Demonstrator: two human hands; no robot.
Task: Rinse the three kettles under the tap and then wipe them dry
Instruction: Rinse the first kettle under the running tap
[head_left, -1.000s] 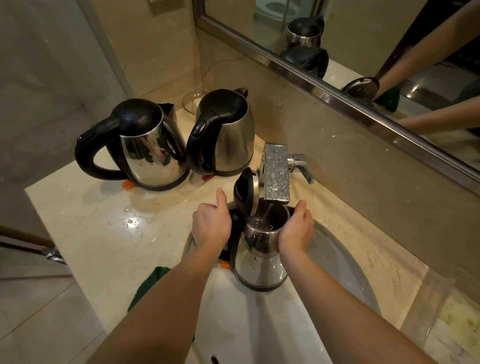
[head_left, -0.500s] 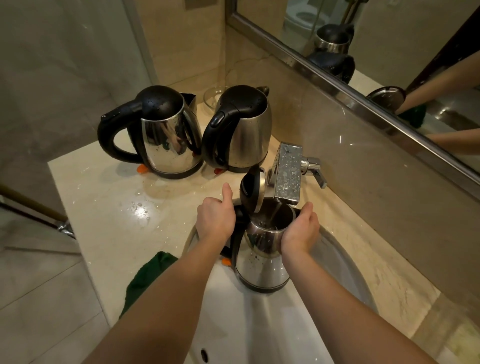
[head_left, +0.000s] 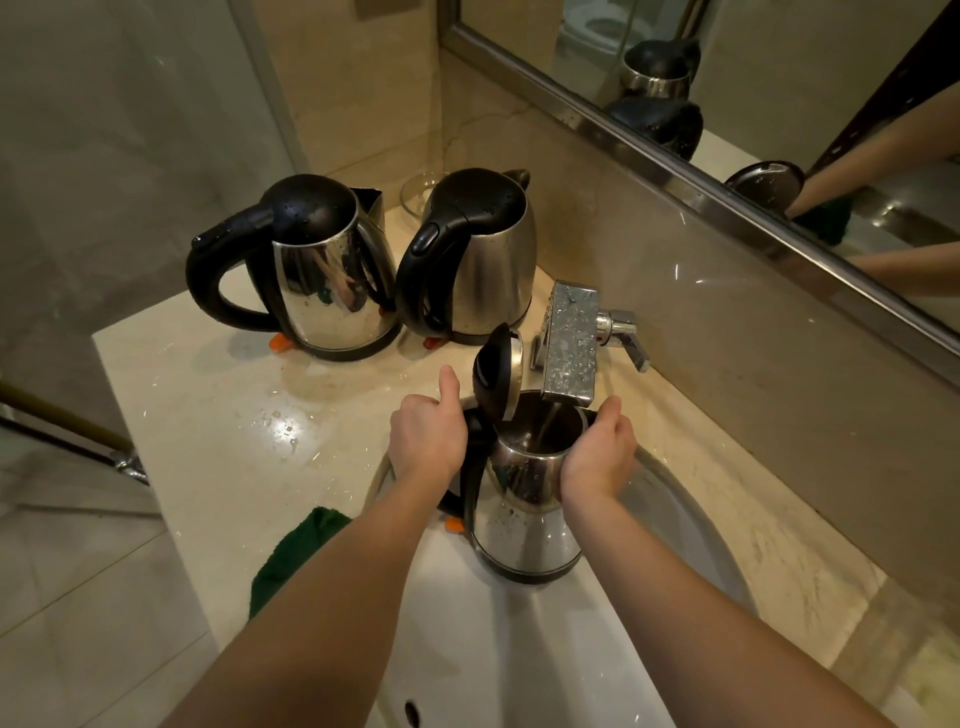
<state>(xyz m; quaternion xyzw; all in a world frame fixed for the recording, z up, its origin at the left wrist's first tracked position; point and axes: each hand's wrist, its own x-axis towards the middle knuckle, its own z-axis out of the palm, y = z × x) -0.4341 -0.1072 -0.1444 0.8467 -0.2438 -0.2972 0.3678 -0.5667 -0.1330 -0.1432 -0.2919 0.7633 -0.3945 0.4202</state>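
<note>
Hardly anything has shifted: the left hand (head_left: 428, 441) still grips the kettle (head_left: 524, 530) by its handle, the right hand (head_left: 597, 457) wraps its body, mouth held under the tap (head_left: 569, 343) just above both. Rinsing looks under way; next, swirl and tip it into the sink (head_left: 691, 519) below, gripping firmly.

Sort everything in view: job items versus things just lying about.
Job: open kettle, gripped by left hand and right hand; tap; sink; left closed kettle; right closed kettle; green cloth, probably for wiping.
Lying about: glass bowl; mirror.
</note>
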